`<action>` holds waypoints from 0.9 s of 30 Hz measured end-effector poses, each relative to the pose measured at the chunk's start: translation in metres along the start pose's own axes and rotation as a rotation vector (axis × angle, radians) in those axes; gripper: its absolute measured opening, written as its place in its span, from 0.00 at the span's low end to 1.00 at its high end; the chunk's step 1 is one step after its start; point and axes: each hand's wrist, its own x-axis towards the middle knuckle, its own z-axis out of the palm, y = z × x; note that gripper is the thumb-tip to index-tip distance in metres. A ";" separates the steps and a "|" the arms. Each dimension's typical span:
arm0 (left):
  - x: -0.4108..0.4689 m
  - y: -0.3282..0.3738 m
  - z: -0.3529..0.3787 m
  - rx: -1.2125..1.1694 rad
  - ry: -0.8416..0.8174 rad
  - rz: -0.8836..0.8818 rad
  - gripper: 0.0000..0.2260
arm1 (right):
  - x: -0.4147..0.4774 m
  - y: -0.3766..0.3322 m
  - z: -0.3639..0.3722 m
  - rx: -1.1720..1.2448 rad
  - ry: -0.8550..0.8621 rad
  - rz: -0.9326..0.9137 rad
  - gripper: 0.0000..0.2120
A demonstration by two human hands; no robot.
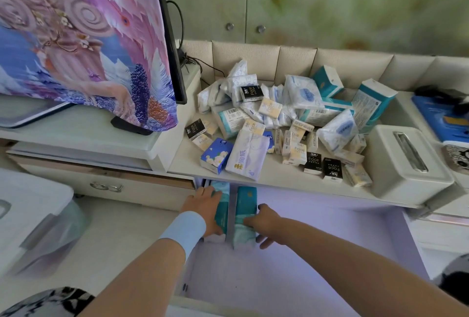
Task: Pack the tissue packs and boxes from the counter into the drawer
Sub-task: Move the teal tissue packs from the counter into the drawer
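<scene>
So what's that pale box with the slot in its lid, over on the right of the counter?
The tissue holder is off-white with rounded corners, plastic by the look. A long narrow slot with a shiny rim runs along its lid; no tissue shows. It sits flat at the right end of the counter, near the front edge. Small cream packs lie against its left side.

We see soft, even daylight, a violet tint inside the drawer (pixel 317 253), wide-angle bending at the edges and blur on the plastic bin (pixel 38 215).
</scene>
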 end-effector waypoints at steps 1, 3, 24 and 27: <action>0.000 -0.001 0.000 -0.022 0.001 0.035 0.42 | 0.002 -0.002 0.004 0.074 0.012 -0.028 0.31; -0.001 -0.002 -0.003 -0.042 -0.005 0.096 0.34 | 0.005 -0.007 0.011 0.231 0.024 -0.074 0.37; 0.105 -0.030 -0.148 -0.575 0.455 -0.158 0.19 | 0.010 -0.125 -0.115 -0.619 0.783 -0.660 0.19; 0.131 -0.031 -0.156 -0.568 0.421 -0.178 0.28 | 0.024 -0.147 -0.141 -0.786 0.879 -0.531 0.27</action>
